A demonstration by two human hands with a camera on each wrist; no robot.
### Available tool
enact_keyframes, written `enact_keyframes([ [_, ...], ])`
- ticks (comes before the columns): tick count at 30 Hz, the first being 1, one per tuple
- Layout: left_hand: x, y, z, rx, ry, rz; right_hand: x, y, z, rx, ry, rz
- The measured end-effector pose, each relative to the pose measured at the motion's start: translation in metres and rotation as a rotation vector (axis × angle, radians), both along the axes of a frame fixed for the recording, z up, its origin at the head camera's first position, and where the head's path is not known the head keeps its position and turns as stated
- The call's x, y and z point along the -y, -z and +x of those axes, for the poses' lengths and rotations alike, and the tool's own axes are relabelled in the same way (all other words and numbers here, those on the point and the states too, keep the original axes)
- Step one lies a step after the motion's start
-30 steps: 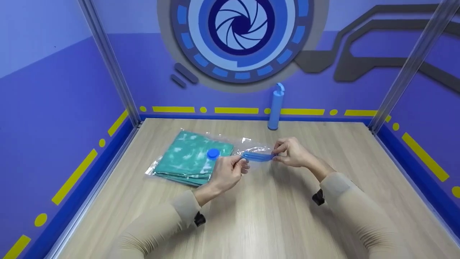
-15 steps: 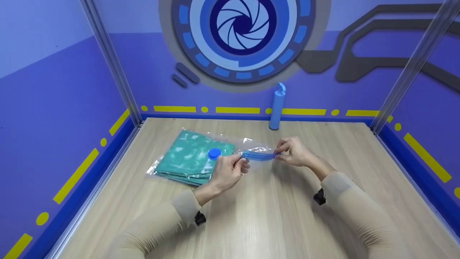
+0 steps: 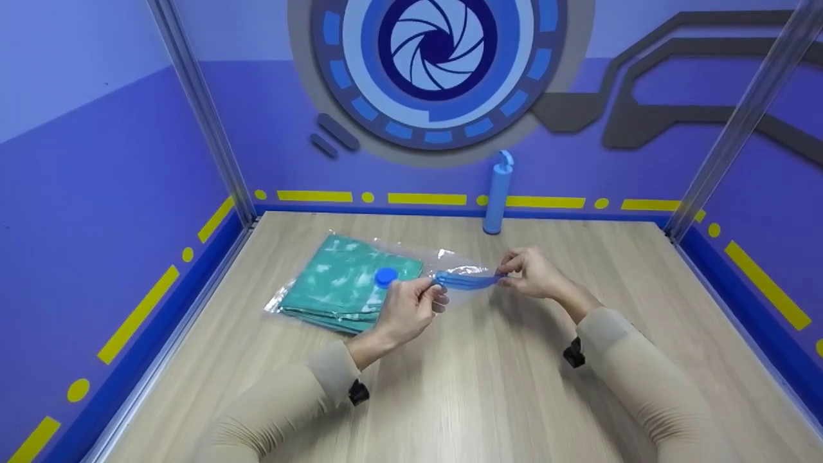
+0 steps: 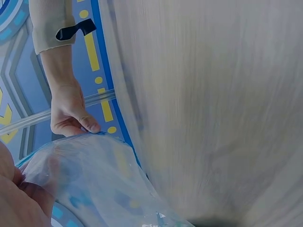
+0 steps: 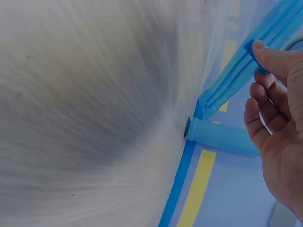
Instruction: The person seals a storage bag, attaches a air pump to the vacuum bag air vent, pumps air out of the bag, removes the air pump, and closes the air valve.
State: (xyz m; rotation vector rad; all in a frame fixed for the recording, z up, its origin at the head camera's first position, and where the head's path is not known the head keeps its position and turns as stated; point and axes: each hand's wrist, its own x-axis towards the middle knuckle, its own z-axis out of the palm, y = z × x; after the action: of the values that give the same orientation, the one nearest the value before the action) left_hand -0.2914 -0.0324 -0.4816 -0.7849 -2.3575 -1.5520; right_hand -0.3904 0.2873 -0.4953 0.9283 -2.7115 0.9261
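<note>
A clear vacuum storage bag (image 3: 450, 259) lies on the table with folded green-and-white cloth (image 3: 341, 276) inside. A round blue valve (image 3: 386, 278) sits on its upper face. Along the bag's opening runs a blue zip strip (image 3: 466, 281), lifted off the table. My left hand (image 3: 405, 308) pinches one end of this strip, its fingertips partly hidden in the left wrist view. At the right, my right hand (image 3: 530, 273) grips the strip. In the right wrist view its thumb and a finger pinch a small dark blue slider (image 5: 254, 53) on the zip.
A blue hand pump (image 3: 496, 199) stands upright near the back edge of the wooden table (image 3: 450, 399), behind my right hand. Patterned blue panels (image 3: 116, 193) enclose the table at the back and sides, with metal posts in the corners.
My right hand has shifted slightly right along the zip strip, so more blue strip shows between the hands. The left hand keeps its place, and the whole view has drifted a little.
</note>
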Motion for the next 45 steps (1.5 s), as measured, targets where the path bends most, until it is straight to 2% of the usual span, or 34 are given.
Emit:
enact_keyframes([
  [9, -0.002, 0.001, 0.001, 0.021, 0.014, 0.024, -0.008, 0.007, -0.002, 0.022, 0.048, 0.017],
  [16, -0.003, 0.001, 0.003, 0.021, 0.018, 0.023, -0.014, 0.010, -0.003, 0.078, 0.099, 0.011],
  [21, -0.003, 0.003, 0.003, 0.008, 0.023, 0.020, -0.016, 0.010, -0.003, 0.090, 0.106, 0.007],
  [29, -0.004, 0.001, 0.006, 0.037, 0.037, 0.014, -0.022, 0.012, -0.006, 0.134, 0.129, 0.022],
  [39, -0.005, 0.001, 0.009, 0.055, 0.043, 0.021, -0.024, 0.016, -0.008, 0.150, 0.154, 0.033],
  [45, -0.004, -0.001, 0.008, 0.041, 0.051, 0.023, -0.030, 0.017, -0.013, 0.090, 0.185, 0.106],
])
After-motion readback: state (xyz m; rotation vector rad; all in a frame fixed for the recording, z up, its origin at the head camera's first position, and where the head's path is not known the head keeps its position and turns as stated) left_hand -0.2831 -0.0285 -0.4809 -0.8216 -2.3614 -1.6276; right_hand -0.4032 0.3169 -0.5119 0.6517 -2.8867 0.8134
